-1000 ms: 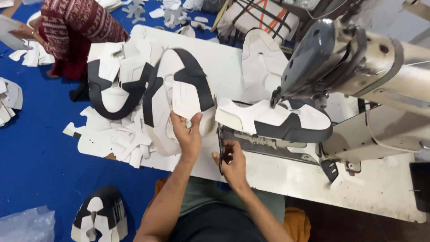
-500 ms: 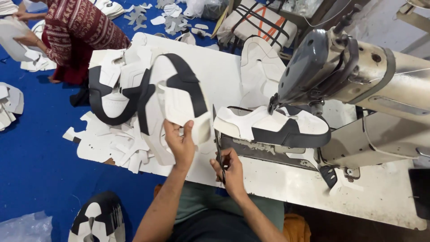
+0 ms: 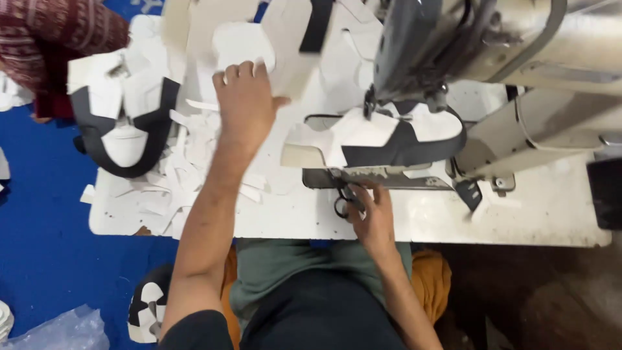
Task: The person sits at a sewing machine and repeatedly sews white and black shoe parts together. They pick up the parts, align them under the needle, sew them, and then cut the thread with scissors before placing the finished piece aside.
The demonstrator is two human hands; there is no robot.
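Observation:
My left hand (image 3: 246, 104) reaches forward over the white table (image 3: 551, 214) and grips a white and black shoe upper piece (image 3: 285, 39) near the top of the view. My right hand (image 3: 370, 210) rests at the table's front edge, closed on a small pair of scissors (image 3: 341, 199). Just beyond it a white and dark grey shoe upper (image 3: 382, 139) sits under the head of the grey sewing machine (image 3: 466, 45).
A stack of white and black uppers (image 3: 123, 126) and white scraps (image 3: 188, 175) lie on the table's left part. Another person in a patterned red garment (image 3: 58, 39) sits at far left on the blue floor (image 3: 45, 259). One more upper (image 3: 146, 311) lies on the floor.
The view has closed in on the table. My left hand has lifted the white and black piece forward and up, away from me. My right hand stays near the scissors below the machine.

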